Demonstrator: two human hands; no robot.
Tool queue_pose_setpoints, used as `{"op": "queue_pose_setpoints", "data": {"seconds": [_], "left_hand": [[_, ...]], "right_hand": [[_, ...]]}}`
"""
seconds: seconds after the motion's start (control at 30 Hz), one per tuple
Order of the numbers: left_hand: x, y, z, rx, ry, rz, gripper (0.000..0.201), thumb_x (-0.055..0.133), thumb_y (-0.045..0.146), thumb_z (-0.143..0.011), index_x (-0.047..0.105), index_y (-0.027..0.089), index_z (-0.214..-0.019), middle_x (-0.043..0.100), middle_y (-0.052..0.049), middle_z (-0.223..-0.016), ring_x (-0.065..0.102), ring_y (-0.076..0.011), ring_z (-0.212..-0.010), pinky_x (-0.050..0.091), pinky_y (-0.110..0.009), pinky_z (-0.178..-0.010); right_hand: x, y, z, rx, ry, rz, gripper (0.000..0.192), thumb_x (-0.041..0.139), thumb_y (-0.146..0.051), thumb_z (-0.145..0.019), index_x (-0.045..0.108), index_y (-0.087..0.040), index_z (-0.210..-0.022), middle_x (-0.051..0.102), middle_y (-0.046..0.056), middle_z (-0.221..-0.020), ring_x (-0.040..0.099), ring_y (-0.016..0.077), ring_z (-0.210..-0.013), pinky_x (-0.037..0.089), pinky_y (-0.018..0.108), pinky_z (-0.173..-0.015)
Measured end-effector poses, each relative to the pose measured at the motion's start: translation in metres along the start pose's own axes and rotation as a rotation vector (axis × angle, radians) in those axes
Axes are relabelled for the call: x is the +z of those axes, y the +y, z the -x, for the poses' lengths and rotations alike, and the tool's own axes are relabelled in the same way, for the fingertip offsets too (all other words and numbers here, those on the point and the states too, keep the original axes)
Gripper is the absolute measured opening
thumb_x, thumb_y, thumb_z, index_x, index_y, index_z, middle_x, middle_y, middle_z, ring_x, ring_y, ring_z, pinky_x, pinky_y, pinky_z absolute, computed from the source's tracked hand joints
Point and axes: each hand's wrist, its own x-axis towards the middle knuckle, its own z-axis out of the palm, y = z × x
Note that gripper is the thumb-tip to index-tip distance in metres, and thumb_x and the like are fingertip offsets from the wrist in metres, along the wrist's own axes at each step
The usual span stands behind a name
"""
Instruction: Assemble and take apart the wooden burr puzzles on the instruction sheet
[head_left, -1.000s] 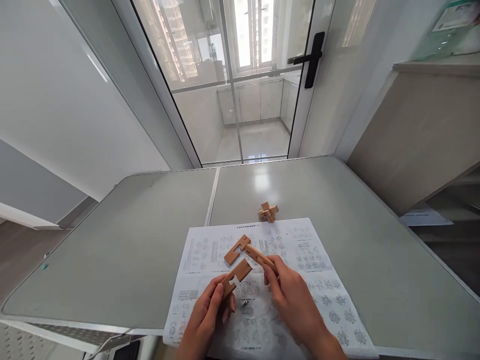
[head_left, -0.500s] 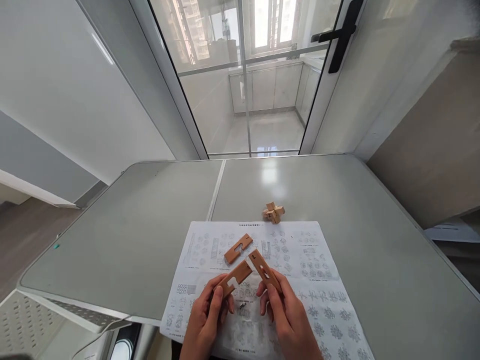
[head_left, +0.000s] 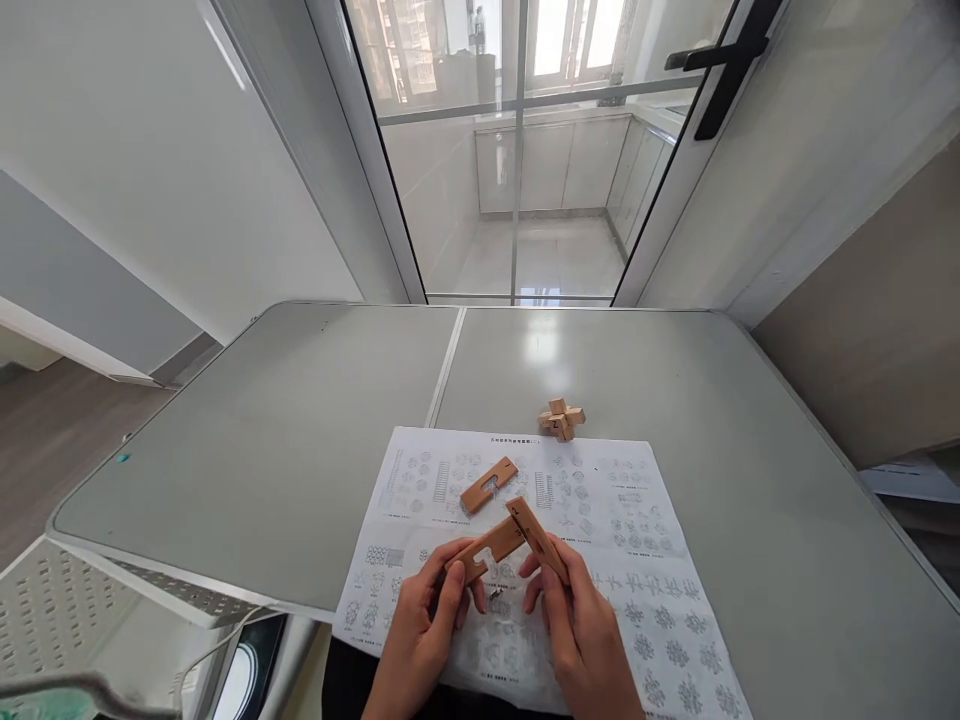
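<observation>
At lower centre, your left hand (head_left: 424,625) grips a flat, notched brown wooden piece (head_left: 506,540) and your right hand (head_left: 581,625) pinches a slotted brown wooden bar (head_left: 541,541), fingers curled snugly on each. Both look light, stiff and smooth; hold the solid ends, sparing the thin notched stretches.

"2" on wooden cross (head_left: 561,420) and right bar (head_left: 534,533)

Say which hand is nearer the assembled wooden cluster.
Right. The right hand is almost directly below the wooden cluster in the picture; the left hand is below it and further left.
</observation>
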Motion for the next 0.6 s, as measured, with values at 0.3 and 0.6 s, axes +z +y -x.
{"op": "queue_pose_setpoints", "data": {"seconds": [0.3,0.6], "left_hand": [[0.000,-0.004,0.002,0.135,-0.075,-0.055,0.051,0.044,0.057,-0.110,0.065,0.018,-0.135,0.067,-0.003,-0.077,0.049,-0.0156,-0.063,0.041,-0.027,-0.063],[0.001,-0.012,0.003,0.268,-0.074,-0.068,0.047,0.043,0.051,-0.111,0.066,0.017,-0.133,0.067,-0.002,-0.075,0.050,-0.0152,-0.062,0.042,-0.028,-0.063]], "right_hand": [[0.000,-0.002,0.002,-0.110,0.024,0.127,0.039,0.039,-0.045,-0.115,0.056,-0.021,-0.140,0.069,0.001,-0.083,0.070,0.0198,-0.072,0.058,0.030,-0.071],[0.004,0.003,0.003,-0.189,0.026,0.225,0.038,0.037,-0.043,-0.115,0.055,-0.023,-0.143,0.070,0.001,-0.082,0.071,0.0196,-0.074,0.059,0.029,-0.072]]}}
